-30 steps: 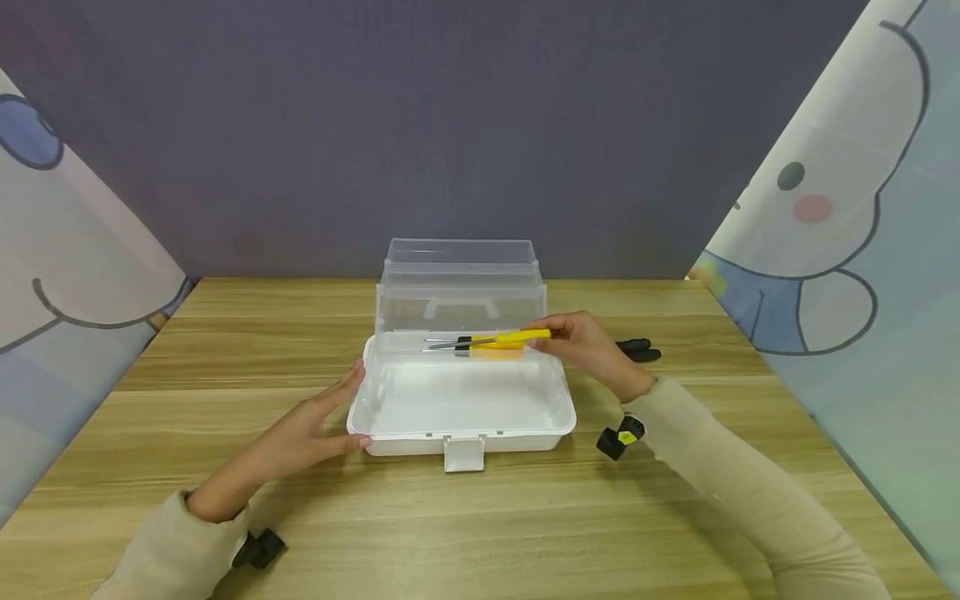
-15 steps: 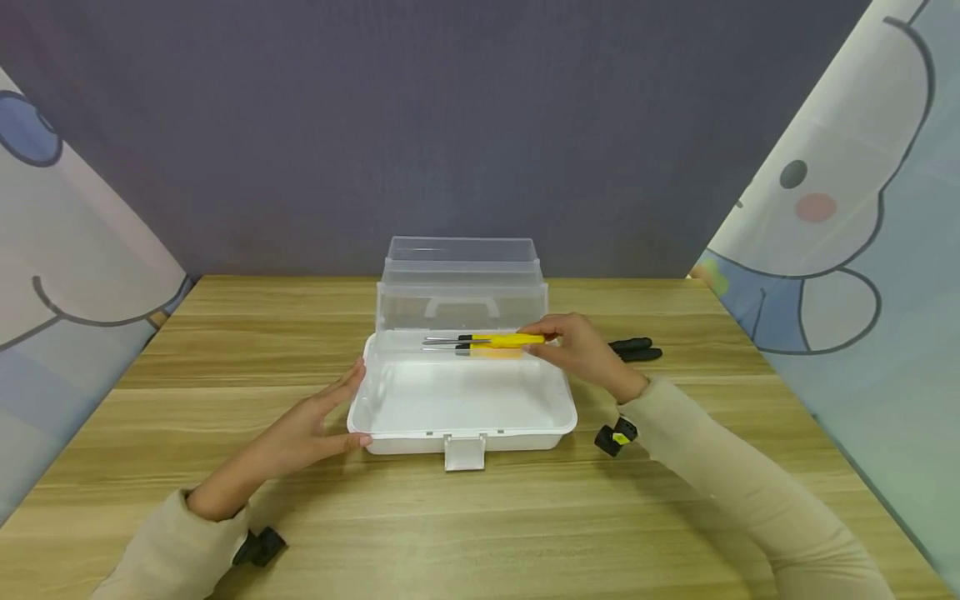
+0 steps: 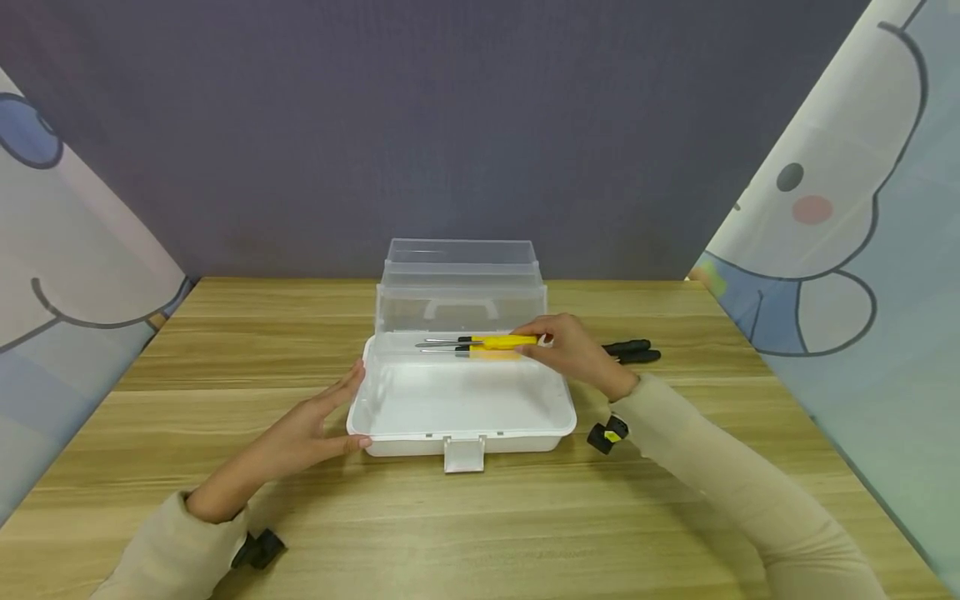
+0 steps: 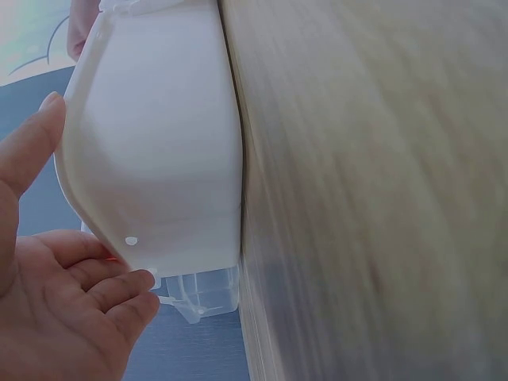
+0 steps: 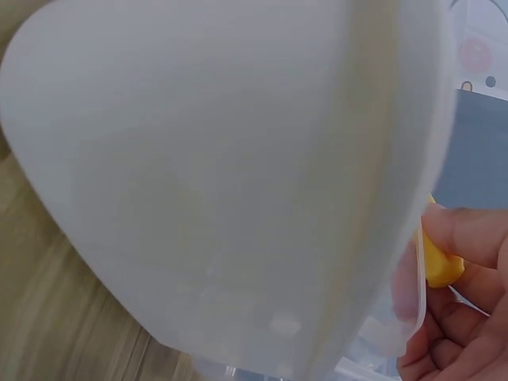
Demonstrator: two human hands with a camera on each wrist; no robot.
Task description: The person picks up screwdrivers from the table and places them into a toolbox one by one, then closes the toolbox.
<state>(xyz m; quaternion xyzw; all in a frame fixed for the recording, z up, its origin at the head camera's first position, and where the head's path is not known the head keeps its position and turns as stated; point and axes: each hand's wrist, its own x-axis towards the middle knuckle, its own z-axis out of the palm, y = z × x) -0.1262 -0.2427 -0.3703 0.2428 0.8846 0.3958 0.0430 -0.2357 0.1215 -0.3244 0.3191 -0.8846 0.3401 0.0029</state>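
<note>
Yellow-handled, the screwdriver (image 3: 508,341) pinched in the right hand (image 3: 576,356) has moved a bit toward 9 o'clock, so it seems better lined up with the other tools (image 3: 491,355) at the 12 o'clock side of the white box (image 3: 405,447). The left hand (image 3: 309,429), fingers loosely spread, touches the box at 9 o'clock.

You are in what looks like a screened-off recording booth; whether it stands in a home, an office or a lab, you can't tell. Take the white box (image 3: 465,396) as your landmark: under it lies a wood-grain table (image 3: 465,533), behind it rises a plain dark panel (image 3: 465,125), and well to its left and right hang a left cartoon print (image 3: 67,250) and a right cartoon print (image 3: 862,208). Just right of it, you wear a black wrist camera (image 3: 602,437).
</note>
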